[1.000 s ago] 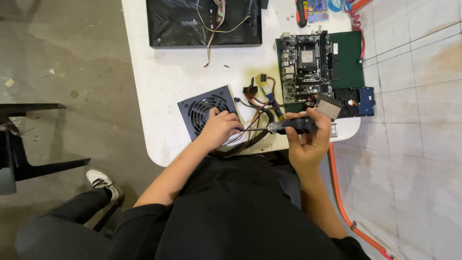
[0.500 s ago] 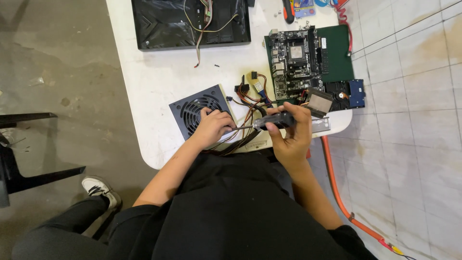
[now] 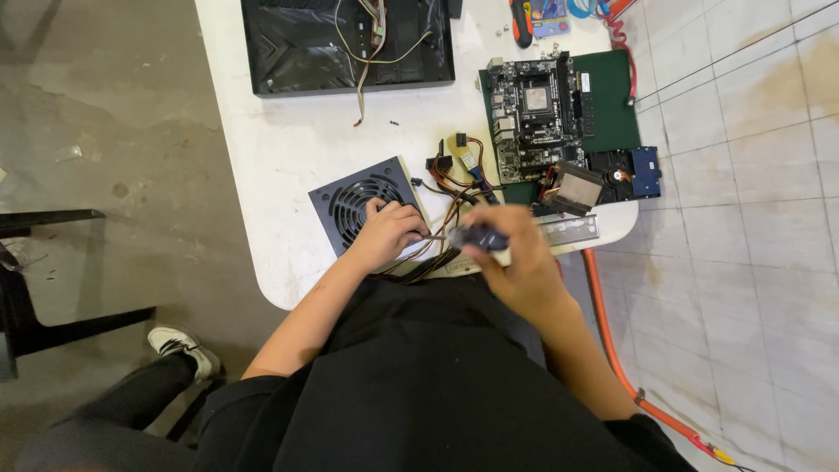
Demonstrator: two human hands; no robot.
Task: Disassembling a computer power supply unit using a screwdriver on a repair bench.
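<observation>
A black power supply unit (image 3: 354, 203) with a round fan grille lies on the white table (image 3: 288, 157). My left hand (image 3: 389, 232) rests on its near right corner, fingers curled on the case. My right hand (image 3: 516, 262) grips a screwdriver with a dark blue handle (image 3: 479, 236), its shaft pointing left toward the unit beside my left hand. A bundle of coloured cables (image 3: 450, 210) runs from the unit between my hands.
A green motherboard (image 3: 546, 114) lies at the right with a heat sink (image 3: 572, 188) and a blue-topped drive (image 3: 644, 168) beside it. A metal bracket (image 3: 572, 229) sits near the table edge. An open black case (image 3: 350, 39) is at the back. An orange hose (image 3: 612, 341) crosses the tiled floor.
My right hand has turned and moved the screwdriver left, closer to the power supply. The view has shifted slightly; my left hand stays on the unit.
</observation>
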